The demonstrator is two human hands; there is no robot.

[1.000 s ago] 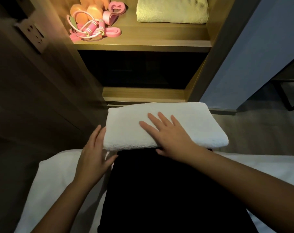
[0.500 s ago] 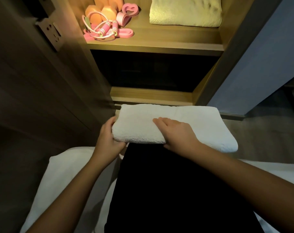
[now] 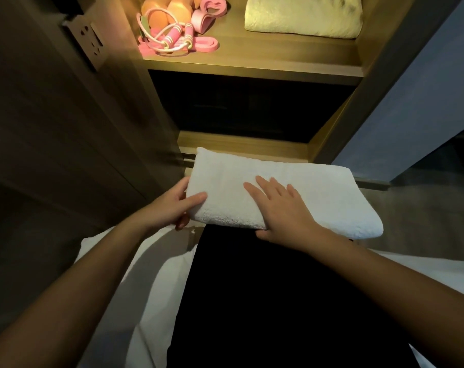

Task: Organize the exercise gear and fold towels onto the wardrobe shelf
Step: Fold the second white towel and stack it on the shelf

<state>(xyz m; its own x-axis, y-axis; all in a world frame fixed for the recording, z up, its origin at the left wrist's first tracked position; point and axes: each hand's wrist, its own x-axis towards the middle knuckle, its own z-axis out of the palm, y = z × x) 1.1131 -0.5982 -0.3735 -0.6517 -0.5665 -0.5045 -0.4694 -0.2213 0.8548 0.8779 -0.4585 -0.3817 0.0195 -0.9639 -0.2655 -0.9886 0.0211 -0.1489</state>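
left hand (image 3: 172, 208) pinches left end of folded white terry towel (image 3: 318, 192), right hand (image 3: 284, 208) lies flat on it | towel on front edge of black-clothed lap (image 3: 252, 288) | risk: unheld right end may sag and unfold when lifted

— What colour is the folded towel (image 3: 292, 192) at mid-frame?
— Plain white, no pattern. The second towel (image 3: 302, 17), upper right, is pale yellow.
— And the gear at upper left?
— The skipping rope (image 3: 171, 38) is pink with pale-striped handles. The flat band (image 3: 203, 46) is pink, and the dumbbells (image 3: 177, 11) are orange.
— The shelf (image 3: 265, 53)?
— Warm golden-brown wood.
— Lower frame?
— Black clothing (image 3: 278, 301) in the centre, white bedding (image 3: 151, 274) to its left. The panel (image 3: 411, 102) at right is blue-grey.
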